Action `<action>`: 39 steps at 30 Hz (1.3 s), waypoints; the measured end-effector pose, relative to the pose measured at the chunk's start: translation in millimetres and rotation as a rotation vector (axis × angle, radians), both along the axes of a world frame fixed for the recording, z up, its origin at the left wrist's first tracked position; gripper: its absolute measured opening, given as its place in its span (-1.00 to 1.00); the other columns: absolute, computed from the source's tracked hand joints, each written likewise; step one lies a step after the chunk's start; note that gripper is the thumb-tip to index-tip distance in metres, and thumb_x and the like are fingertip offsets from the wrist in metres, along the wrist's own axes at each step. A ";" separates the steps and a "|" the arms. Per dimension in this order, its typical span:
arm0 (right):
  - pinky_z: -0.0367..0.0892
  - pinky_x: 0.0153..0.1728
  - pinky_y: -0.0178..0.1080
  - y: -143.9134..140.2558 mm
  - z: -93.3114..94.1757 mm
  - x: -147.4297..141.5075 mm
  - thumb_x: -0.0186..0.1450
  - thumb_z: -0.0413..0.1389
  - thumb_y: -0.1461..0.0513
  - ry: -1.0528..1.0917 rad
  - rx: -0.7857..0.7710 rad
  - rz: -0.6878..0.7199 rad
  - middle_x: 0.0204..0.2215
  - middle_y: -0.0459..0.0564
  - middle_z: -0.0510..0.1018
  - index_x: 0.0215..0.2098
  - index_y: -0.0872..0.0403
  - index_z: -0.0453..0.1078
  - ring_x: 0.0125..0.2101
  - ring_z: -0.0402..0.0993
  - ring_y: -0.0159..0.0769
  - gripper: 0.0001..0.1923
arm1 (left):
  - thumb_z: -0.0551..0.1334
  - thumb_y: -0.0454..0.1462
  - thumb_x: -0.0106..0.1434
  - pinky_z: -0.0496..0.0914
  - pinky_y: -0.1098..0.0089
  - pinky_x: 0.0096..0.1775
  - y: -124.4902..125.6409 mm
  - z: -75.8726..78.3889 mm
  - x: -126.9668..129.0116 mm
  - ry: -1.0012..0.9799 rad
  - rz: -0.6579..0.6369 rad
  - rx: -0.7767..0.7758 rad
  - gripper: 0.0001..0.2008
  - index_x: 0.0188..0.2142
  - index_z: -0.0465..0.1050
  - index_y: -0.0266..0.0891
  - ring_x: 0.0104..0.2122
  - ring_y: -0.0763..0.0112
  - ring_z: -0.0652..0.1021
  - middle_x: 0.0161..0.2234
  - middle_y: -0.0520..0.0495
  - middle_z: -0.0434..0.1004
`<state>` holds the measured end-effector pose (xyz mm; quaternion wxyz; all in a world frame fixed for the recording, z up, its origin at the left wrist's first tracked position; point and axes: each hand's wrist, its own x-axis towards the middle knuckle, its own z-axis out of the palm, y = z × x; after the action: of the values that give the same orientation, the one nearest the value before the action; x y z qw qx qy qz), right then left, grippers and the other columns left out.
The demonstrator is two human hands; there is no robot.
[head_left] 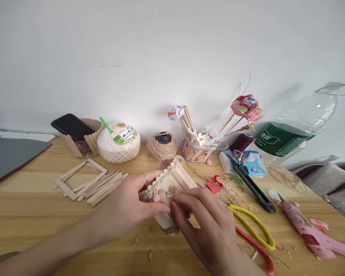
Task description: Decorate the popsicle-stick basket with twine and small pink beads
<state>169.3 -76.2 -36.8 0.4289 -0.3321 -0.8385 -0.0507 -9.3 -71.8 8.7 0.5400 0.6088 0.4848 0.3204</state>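
Stick box (172, 184) sits between both hands: left hand (129, 205) grips its near side, right hand (207, 222) pinches its front edge. Loose sticks (103, 186) lie left, scissors (255, 230) right.

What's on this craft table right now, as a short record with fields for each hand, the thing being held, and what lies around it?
left hand: grips the popsicle-stick box from the left, ring on one finger
right hand: fingertips pinch at the box's front face
box: bead trim, pink pompom
left of box: loose popsicle sticks
right of box: yellow-handled scissors, pink glue gun
behind: twine ball, coconut drink
surface: wooden table
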 end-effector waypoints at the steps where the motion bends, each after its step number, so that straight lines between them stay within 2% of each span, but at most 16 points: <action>1: 0.30 -0.48 -0.33 0.2 0.0 0.0 0.19 0.13 0.37 0.001 0.003 -0.002 -0.43 -0.05 0.47 -0.30 0.11 0.35 -0.44 0.39 -0.38 -0.90 | 0.29 -0.32 0.03 0.38 0.48 -0.22 0.3 -1.7 -0.6 -0.002 0.000 0.000 -0.48 0.03 0.35 -0.17 -0.25 0.36 0.49 -0.27 0.08 0.56; 7: 0.29 -0.48 -0.33 0.9 1.2 -0.5 0.17 0.14 0.36 0.007 -0.021 0.003 -0.43 -0.04 0.45 -0.29 0.12 0.34 -0.45 0.37 -0.39 -0.87 | 0.30 -0.26 0.04 0.38 0.48 -0.27 2.5 -13.4 -3.2 0.000 -0.007 0.031 -0.47 0.05 0.33 -0.16 -0.26 0.33 0.47 -0.35 0.08 0.54; 15: 0.28 -0.52 -0.34 2.2 0.6 -2.3 0.16 0.14 0.37 0.008 -0.002 -0.037 -0.44 -0.05 0.45 -0.30 0.11 0.34 -0.47 0.36 -0.39 -0.87 | 0.29 -0.31 0.02 0.37 0.48 -0.25 0.1 -4.2 0.1 0.004 0.007 0.005 -0.53 -0.01 0.38 -0.18 -0.29 0.36 0.46 -0.34 0.08 0.52; 21: 0.33 -0.45 -0.34 3.9 -0.9 0.4 0.15 0.13 0.42 0.004 0.100 -0.039 -0.44 -0.05 0.48 -0.28 0.14 0.36 -0.44 0.39 -0.40 -0.83 | 0.29 -0.28 0.03 0.37 0.46 -0.26 3.0 -7.2 -1.5 0.029 0.016 0.004 -0.53 -0.02 0.38 -0.18 -0.27 0.33 0.46 -0.39 0.09 0.52; 28: 0.27 -0.55 -0.35 -0.7 1.1 3.7 0.17 0.14 0.38 -0.095 0.221 -0.063 -0.48 -0.07 0.49 -0.29 0.15 0.37 -0.51 0.38 -0.43 -0.88 | 0.28 -0.33 0.06 0.36 0.46 -0.12 4.1 -11.5 -2.4 -0.068 -0.009 0.035 -0.52 0.02 0.35 -0.16 -0.14 0.35 0.48 -0.16 0.06 0.55; 39: 0.33 -0.49 -0.30 2.0 -0.2 6.8 0.24 0.06 0.35 -0.159 0.152 0.039 -0.41 0.00 0.48 -0.22 0.18 0.35 -0.46 0.36 -0.37 -0.87 | 0.28 -0.33 0.04 0.38 0.43 -0.12 1.6 -3.3 -1.1 -0.018 0.017 0.015 -0.50 0.03 0.34 -0.21 -0.14 0.31 0.50 -0.13 0.02 0.55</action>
<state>176.2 -74.2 -37.0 0.3861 -0.2770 -0.8699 -0.1319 -10.4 -70.2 5.4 0.5370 0.6058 0.4827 0.3341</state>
